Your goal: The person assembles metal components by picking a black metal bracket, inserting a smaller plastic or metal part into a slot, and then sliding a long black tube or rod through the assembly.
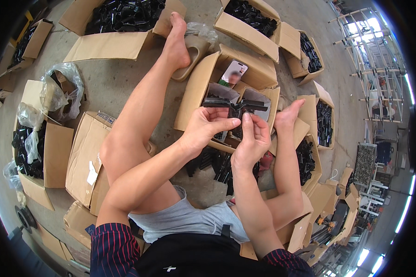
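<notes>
Taking the black part [236, 109] as the clock's centre, it sits up in front of the chest, over an open box [194, 99]. The left hand [201, 128] pinches it with thumb and fingers from 7 o'clock; the right hand [250, 141] pinches from 5 o'clock. Both grip close to the middle, likely for control there, leaving two arms pointing to 9 and 3.

Under it, the box lies between the legs, probably for easy reach, with two grey liners [223, 90] inside. One phone [234, 74] leans at 12 o'clock, screen toward the person, presumably so it can be watched with both hands busy. Loose parts [223, 168] lie at 6, too heaped to count. One clog [195, 56] is at 11, beside a bare foot.

Farther out, at least seven cartons [107, 47] of black pieces ring the person: two near 10, one each at 9, 12, 2, 3 and 4, perhaps to stay close around the seat. Beyond, a metal rack [372, 69] stands between 2 and 3.
</notes>
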`<action>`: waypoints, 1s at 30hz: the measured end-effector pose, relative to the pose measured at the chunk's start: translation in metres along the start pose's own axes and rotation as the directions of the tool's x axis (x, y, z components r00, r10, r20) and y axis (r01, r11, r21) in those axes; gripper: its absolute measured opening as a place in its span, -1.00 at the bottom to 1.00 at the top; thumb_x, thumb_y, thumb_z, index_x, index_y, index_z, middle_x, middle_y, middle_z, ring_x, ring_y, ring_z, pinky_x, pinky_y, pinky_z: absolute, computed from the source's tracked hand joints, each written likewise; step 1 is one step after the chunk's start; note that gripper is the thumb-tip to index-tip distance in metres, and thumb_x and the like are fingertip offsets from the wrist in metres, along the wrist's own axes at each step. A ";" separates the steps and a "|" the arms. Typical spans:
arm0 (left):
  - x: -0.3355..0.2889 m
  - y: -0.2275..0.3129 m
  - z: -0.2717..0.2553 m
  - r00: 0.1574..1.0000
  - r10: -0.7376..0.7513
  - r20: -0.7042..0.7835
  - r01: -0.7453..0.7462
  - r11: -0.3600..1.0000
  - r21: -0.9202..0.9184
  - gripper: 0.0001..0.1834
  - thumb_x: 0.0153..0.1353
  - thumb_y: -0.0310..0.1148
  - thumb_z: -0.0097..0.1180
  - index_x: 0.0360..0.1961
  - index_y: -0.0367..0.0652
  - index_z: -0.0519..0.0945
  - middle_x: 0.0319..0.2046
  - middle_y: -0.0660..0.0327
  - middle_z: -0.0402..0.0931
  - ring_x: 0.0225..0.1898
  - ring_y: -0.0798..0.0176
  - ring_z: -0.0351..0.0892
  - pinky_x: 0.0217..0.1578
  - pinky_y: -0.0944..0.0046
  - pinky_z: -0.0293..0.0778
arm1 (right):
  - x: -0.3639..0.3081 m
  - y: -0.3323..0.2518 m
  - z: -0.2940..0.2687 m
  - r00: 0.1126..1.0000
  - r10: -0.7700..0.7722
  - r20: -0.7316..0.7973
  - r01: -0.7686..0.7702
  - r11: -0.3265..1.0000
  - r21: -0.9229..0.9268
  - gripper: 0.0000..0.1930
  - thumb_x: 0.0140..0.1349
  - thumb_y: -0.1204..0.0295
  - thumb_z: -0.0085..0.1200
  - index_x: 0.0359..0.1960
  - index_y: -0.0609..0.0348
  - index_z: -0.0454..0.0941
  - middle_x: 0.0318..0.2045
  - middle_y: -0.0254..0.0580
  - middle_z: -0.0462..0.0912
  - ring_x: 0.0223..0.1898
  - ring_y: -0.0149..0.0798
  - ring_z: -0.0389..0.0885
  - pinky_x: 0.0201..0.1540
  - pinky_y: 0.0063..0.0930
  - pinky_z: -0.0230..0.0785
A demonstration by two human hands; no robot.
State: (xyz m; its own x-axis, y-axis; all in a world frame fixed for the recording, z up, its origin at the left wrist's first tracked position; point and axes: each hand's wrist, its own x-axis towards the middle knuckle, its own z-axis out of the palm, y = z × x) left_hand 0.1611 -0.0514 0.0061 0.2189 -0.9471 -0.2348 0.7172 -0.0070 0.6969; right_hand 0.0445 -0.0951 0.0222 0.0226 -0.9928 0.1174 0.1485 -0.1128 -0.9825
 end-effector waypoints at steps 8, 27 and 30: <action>-0.001 -0.010 -0.002 0.999 -0.045 0.029 0.043 0.998 0.052 -0.69 0.19 -0.43 0.42 -0.05 -0.19 0.68 -0.17 0.26 0.69 -0.16 0.46 0.62 -0.06 0.38 0.55 | 0.002 0.007 -0.021 0.994 0.047 0.103 -0.045 0.999 -0.017 -0.87 0.32 0.56 0.25 -0.15 0.30 0.61 -0.23 -0.24 0.71 -0.22 -0.50 0.62 -0.12 -0.65 0.45; 0.000 -0.020 -0.003 0.968 0.247 -0.040 -0.121 0.603 0.789 -0.62 0.22 -0.27 0.31 -0.07 -0.36 0.66 -0.30 0.11 0.68 -0.26 0.18 0.69 -0.17 0.17 0.59 | 0.015 0.033 -0.043 0.707 0.675 0.212 -0.701 0.710 0.075 -0.82 0.32 0.32 0.27 -0.14 0.09 0.66 -0.27 -0.40 0.68 -0.26 -0.49 0.59 -0.16 -0.56 0.40; 0.005 -0.020 -0.009 0.995 -0.026 -0.094 0.070 0.862 0.502 -0.68 0.39 -0.28 0.18 -0.02 -0.34 0.66 -0.24 0.23 0.69 -0.19 0.34 0.66 -0.13 0.28 0.59 | 0.020 0.029 -0.044 0.694 0.681 0.234 -0.712 0.697 0.083 -0.82 0.34 0.29 0.24 -0.12 0.06 0.66 -0.21 -0.40 0.70 -0.17 -0.47 0.60 -0.09 -0.50 0.40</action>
State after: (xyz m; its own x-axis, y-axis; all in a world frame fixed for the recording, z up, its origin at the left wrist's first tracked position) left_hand 0.1535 -0.0533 -0.0147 0.2613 -0.9122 -0.3155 0.3015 -0.2333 0.9245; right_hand 0.0057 -0.1195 -0.0103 0.3480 -0.7563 -0.5540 0.1697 0.6320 -0.7562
